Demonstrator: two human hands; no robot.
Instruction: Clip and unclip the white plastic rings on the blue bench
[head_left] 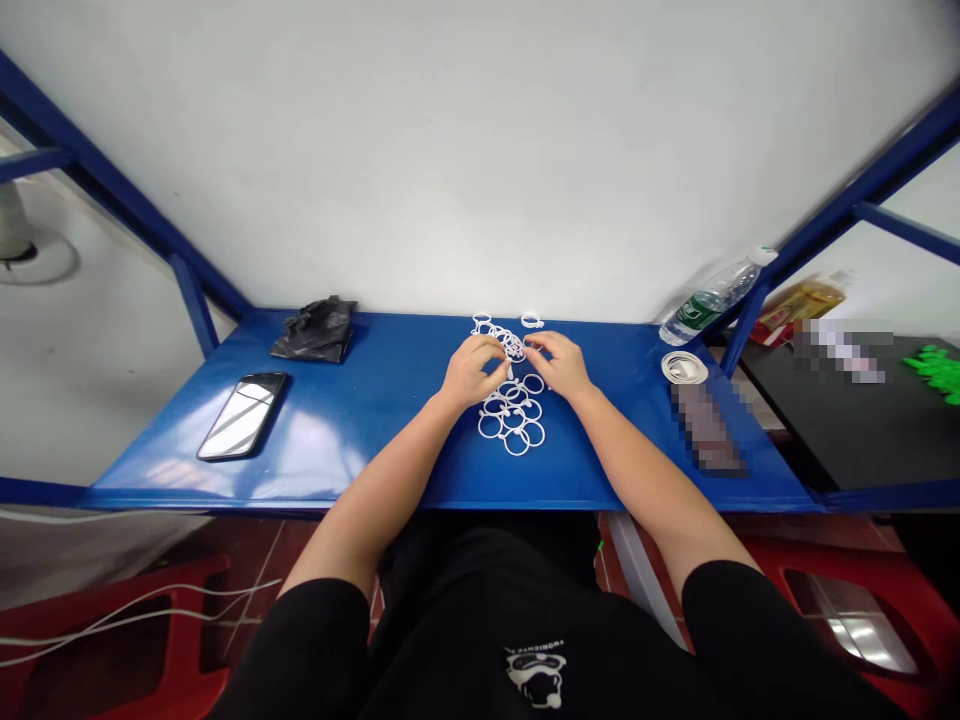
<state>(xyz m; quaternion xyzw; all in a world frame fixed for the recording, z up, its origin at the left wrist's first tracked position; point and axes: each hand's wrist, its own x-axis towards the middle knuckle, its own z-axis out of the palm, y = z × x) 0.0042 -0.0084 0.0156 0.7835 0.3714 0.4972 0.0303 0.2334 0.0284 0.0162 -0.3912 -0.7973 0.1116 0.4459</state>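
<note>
Pinched fingers on both hands, the left hand and right hand meeting at a knot of white plastic rings, both apparently grasping it, though the exact hold stays partly hidden. Wrists raised and fingertips brought close together, probably for fine control over such thin loops. Directly below the fingers, a chain of linked rings lying flat on the blue table top, spread out perhaps to keep the links from tangling. Just beyond the fingers, a smaller ring cluster and a separate ring. Well left of the fingers, a phone and a black plastic bag; well right, a coil of white strip, a pixelated object and a water bottle, all likely set aside to leave the middle free for both hands.
</note>
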